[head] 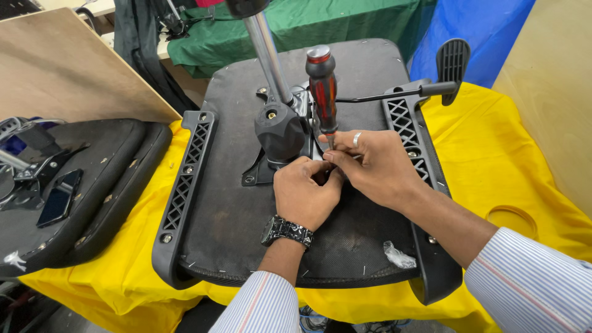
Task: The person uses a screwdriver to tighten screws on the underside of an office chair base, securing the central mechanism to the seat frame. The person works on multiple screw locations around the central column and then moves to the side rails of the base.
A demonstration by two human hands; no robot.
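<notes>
A red and black screwdriver (322, 86) stands straight up in the middle of the upside-down chair seat (234, 209). The right hand (376, 163) pinches its thin shaft. The left hand (304, 192) curls closed at its tip. A black knob (280, 131) and silver pole (268, 52) stand just beside. Yellow cloth (499, 166) lies under everything.

Bright, even overhead light; soft shadows, sharp centre, perhaps slight wide-angle stretching at the edges.

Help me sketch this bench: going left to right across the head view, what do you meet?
Phone on the spare seat pad → left armrest bracket → black knob → screwdriver → right armrest bracket → lever paddle → plywood panel.
</notes>
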